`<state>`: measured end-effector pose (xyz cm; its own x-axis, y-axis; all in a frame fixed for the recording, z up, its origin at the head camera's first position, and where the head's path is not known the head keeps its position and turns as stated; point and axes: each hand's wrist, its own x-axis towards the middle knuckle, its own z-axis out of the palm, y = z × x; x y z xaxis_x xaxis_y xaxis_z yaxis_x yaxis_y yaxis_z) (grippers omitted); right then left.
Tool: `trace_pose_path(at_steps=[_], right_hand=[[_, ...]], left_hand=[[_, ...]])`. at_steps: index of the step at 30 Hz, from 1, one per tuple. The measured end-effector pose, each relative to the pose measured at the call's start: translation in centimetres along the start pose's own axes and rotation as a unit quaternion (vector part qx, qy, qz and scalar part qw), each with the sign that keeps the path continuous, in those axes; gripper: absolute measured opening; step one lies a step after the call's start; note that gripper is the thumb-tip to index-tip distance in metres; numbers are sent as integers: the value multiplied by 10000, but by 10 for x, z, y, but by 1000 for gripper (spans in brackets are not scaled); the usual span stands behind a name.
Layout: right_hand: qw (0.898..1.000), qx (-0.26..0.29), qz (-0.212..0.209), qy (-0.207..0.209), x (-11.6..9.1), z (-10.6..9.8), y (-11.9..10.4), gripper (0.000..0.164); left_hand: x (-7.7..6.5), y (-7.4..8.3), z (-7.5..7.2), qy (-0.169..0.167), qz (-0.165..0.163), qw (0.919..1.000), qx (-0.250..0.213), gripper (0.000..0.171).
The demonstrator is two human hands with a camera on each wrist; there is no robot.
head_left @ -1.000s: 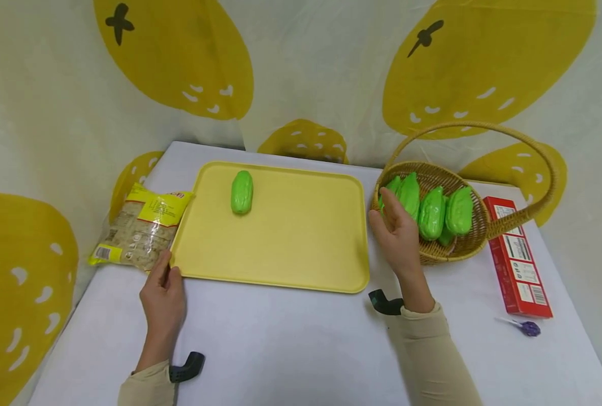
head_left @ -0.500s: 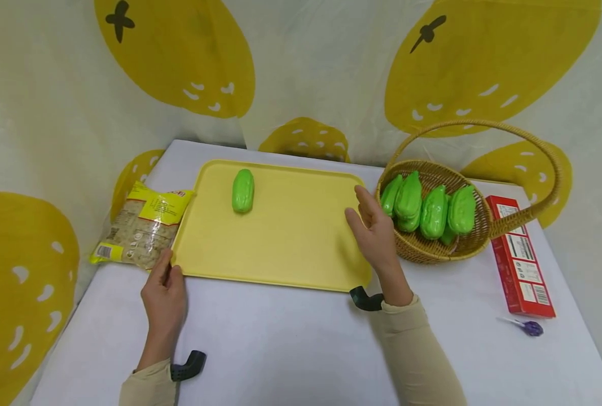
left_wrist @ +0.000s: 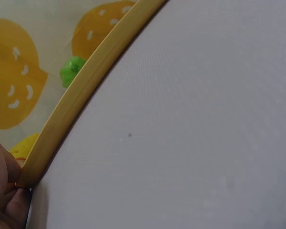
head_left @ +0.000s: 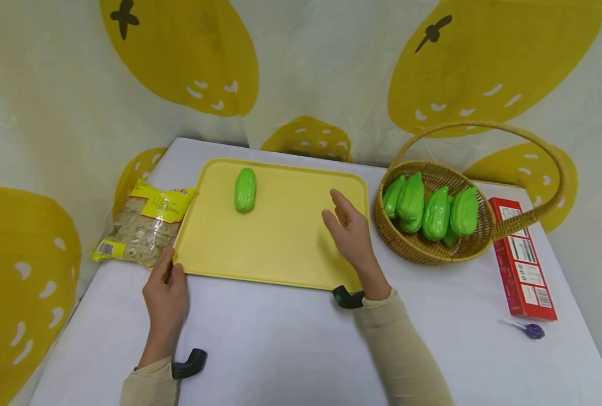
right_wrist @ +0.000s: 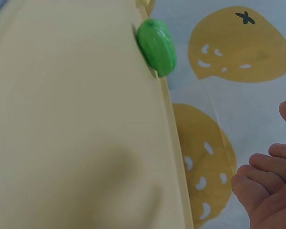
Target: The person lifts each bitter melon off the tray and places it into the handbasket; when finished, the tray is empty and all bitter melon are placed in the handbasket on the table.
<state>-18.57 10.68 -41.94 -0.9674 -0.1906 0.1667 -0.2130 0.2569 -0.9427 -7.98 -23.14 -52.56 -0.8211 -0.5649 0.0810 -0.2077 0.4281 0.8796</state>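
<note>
My left hand point(head_left: 166, 301) is at the near left corner of a yellow tray point(head_left: 280, 242), pinching the corner between thumb and fingers. In the left wrist view the tray's rim point(left_wrist: 88, 83) runs up from those fingers. Above the right part of the tray hovers my right hand point(head_left: 350, 234), holding nothing, thumb apart from its loosely bent fingers. One glossy green, ridged, oblong fruit point(head_left: 245, 190) lies at the tray's far left. Several similar green fruits point(head_left: 436, 214) fill a wicker basket point(head_left: 417, 251) right of the tray; which kind of fruit is unclear.
A plastic food packet point(head_left: 145, 225) lies against the tray's left side. Right of the basket is a red box point(head_left: 521, 265), partly behind the basket's tall handle point(head_left: 554, 203). A purple lollipop point(head_left: 534, 331) lies near the box. A fruit-print curtain point(head_left: 321, 67) hangs behind the table.
My right hand has moved left from the basket's near side to above the tray's right part, still holding nothing. The left hand stays at the tray's corner.
</note>
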Motion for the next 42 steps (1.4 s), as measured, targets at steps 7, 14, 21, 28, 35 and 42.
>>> trace_pose_path(at_steps=[7,14,21,28,35,42], right_hand=[[9995,127,10,-295,8,27,1,53],[9984,194,-73,-530,19,49,1,52],[9980,250,49,-571,37,72,18,54],[9985,91,82,-529,59,96,34,54],[9975,-359,298,-532,76,120,35,54],[9957,-724,459,-347,85,140,34,53]], left_hand=[[0,1,-2,-47,1,10000,-70,44],[-1,3,-3,-18,161,9997,-202,44],[0,2,-3,1,128,9997,-204,44],[1,-1,-1,-4,156,9995,-256,44],[0,1,-1,20,166,9993,-338,44],[0,2,-2,33,260,9991,-338,44]])
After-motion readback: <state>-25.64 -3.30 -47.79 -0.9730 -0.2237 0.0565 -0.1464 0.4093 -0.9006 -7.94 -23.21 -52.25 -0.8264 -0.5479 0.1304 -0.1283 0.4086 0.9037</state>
